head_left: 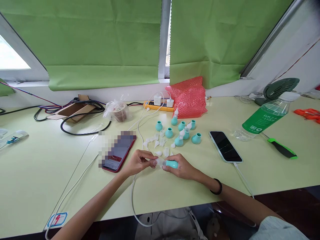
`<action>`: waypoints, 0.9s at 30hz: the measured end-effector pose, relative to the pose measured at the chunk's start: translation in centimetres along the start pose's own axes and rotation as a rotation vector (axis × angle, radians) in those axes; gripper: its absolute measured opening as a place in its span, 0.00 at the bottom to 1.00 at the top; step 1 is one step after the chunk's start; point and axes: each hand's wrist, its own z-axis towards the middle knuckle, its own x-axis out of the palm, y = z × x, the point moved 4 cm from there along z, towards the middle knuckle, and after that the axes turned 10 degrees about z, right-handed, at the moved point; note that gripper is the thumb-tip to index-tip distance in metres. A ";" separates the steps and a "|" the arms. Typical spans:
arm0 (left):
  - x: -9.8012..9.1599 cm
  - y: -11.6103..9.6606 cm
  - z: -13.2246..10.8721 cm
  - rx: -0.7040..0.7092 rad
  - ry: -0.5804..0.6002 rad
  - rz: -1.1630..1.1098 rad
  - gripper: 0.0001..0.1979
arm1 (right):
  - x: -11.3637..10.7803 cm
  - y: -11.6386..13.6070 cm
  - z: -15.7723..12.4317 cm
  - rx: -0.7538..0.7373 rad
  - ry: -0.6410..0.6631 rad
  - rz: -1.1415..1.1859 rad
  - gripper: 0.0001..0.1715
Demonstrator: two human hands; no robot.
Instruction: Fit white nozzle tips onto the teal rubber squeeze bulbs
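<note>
My right hand point(183, 166) is closed around a teal rubber bulb point(172, 163) lying sideways, its neck pointing left. My left hand point(143, 161) pinches a translucent plastic tip point(159, 162) at the neck of that bulb; whether the tip is seated in it I cannot tell. Just beyond my fingers lie several loose white and clear tips point(166, 152). Further back stand several teal bulbs without tips, such as the open-necked bulb point(169, 133). A few others carry white tips, among them the tipped bulb point(179, 140).
A phone in a red case point(121, 150) lies left of my hands, a charging phone point(225, 146) right. A white cable point(133, 193) runs under my left wrist. Behind are a power strip point(162, 106) and red bubble wrap point(188, 100). A tilted bottle point(265, 116) and screwdriver point(282, 148) are right.
</note>
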 end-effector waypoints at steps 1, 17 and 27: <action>0.0 0.0 0.0 -0.001 -0.001 0.005 0.12 | 0.0 0.0 0.0 -0.014 -0.012 -0.021 0.15; 0.3 0.0 0.0 -0.108 -0.182 -0.263 0.19 | -0.8 1.6 -0.2 -0.289 -0.225 -0.187 0.13; 0.9 0.2 0.0 -0.040 -0.123 -0.094 0.16 | -0.5 1.0 -0.2 -0.369 -0.220 -0.299 0.13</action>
